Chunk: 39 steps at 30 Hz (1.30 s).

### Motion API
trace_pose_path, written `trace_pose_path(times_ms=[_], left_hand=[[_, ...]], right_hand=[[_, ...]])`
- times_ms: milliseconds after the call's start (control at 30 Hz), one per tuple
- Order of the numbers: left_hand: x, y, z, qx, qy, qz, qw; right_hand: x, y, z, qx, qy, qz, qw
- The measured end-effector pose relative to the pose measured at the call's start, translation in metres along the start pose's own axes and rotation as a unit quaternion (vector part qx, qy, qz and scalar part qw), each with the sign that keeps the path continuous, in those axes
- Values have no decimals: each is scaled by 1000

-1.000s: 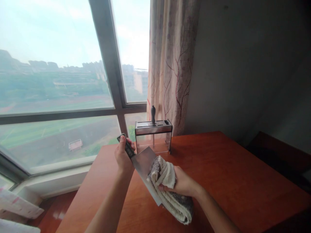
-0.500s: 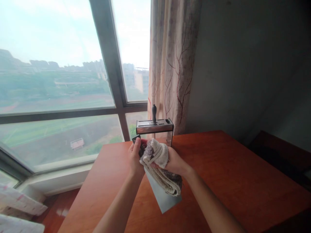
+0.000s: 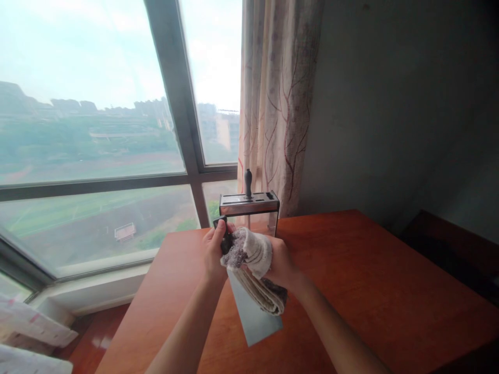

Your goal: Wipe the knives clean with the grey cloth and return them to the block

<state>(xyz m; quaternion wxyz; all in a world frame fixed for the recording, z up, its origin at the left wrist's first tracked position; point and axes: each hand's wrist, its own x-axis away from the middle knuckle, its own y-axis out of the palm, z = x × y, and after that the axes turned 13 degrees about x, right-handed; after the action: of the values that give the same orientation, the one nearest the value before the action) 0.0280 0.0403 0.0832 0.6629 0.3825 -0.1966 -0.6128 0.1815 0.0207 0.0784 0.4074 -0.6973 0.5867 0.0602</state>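
My left hand (image 3: 212,252) is closed around the black handle of a cleaver (image 3: 246,314), with the thumb lying along the handle's end. The wide grey blade slants down toward me over the table. In my right hand (image 3: 281,262) is a bunched, folded cloth (image 3: 259,253), whitish with greyish-purple fuzzy parts. It is wrapped against the cleaver near the handle, and a folded end hangs over the upper blade. Cloth hides most of my right fingers. Just beyond my hands, a knife block (image 3: 249,203) with a metallic top stands on the table, one dark knife handle (image 3: 248,183) sticking up from it.
The reddish-brown wooden table (image 3: 362,280) extends to both sides. A window (image 3: 93,130) with grey frames lies to the left, and a patterned curtain (image 3: 278,104) hangs behind the block. Dark furniture (image 3: 448,249) stands at the right.
Both hands, cleaver and cloth have shifted slightly left. The blade's lower end has swung left, and the cloth's upper part has turned a little in my right hand.
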Motion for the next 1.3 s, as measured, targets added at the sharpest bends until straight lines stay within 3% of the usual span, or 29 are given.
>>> trace_pose_path(times_ms=[367,600,800,900,1033,1167,1300], left_hand=[[-4,-1,6,-16,5,27,999],[3,0,-8,-31,2,-13,999],[-10,-11,5,-33,52,33,998],[-20,-21,20,-29,102,67,992],[-27,-29,32,-21,113,117,987],[-23,-24,27,-16,112,100,989],[-15,-15,15,-30,94,67,993]], right_hand=[[13,17,14,-115,118,103,981],[14,17,11,-233,147,-32,961],[27,25,12,-206,155,-44,965],[41,29,11,-184,154,-78,968],[51,26,6,-155,145,-126,969],[45,19,3,-143,130,-144,971],[33,20,5,-135,131,-114,976]])
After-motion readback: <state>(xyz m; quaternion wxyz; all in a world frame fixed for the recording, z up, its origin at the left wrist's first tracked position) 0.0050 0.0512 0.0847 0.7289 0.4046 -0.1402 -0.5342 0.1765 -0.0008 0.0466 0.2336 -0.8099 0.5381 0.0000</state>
